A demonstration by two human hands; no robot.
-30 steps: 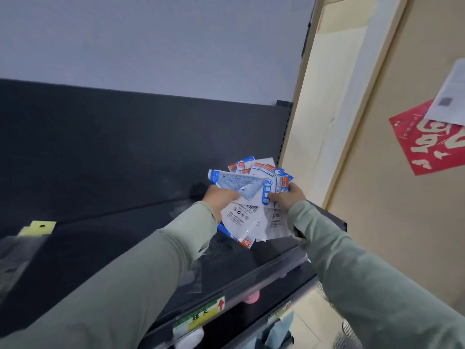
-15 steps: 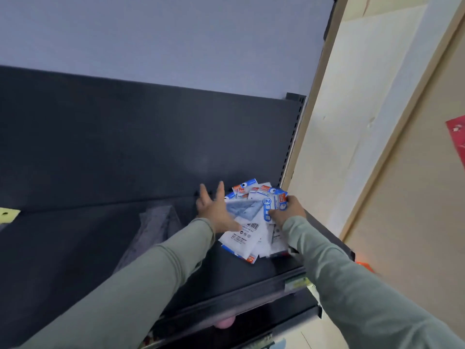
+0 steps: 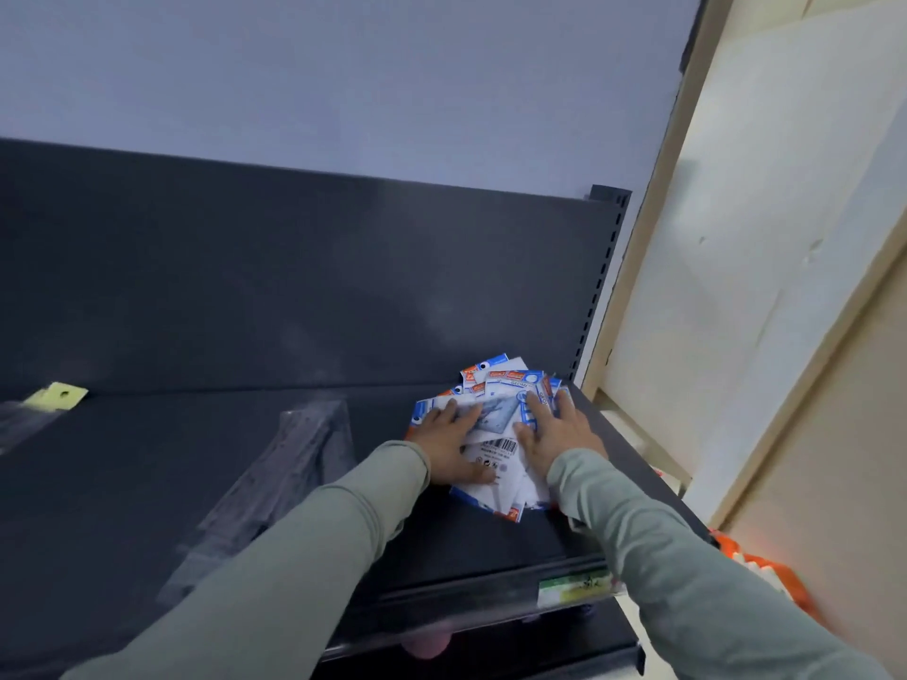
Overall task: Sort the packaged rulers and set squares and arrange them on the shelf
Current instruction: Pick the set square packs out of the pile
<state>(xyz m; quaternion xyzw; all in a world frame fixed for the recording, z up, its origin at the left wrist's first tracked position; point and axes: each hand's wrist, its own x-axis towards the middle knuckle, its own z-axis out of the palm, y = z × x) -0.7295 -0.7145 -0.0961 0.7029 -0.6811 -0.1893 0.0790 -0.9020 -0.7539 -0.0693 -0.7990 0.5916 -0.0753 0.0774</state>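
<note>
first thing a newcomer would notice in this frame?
The fanned pile of blue, white and orange packets at the right end of the dark shelf, with the left hand and right hand pressed flat on it. To its left, a clear-wrapped bundle lies diagonally on the shelf.

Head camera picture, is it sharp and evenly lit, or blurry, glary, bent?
Head view: dim, bluish light; the packets under the left hand and right hand look fairly sharp; the clear sleeve on the dark shelf is smeared; wide-angle bending slants the door frame; no strong glare.
</note>
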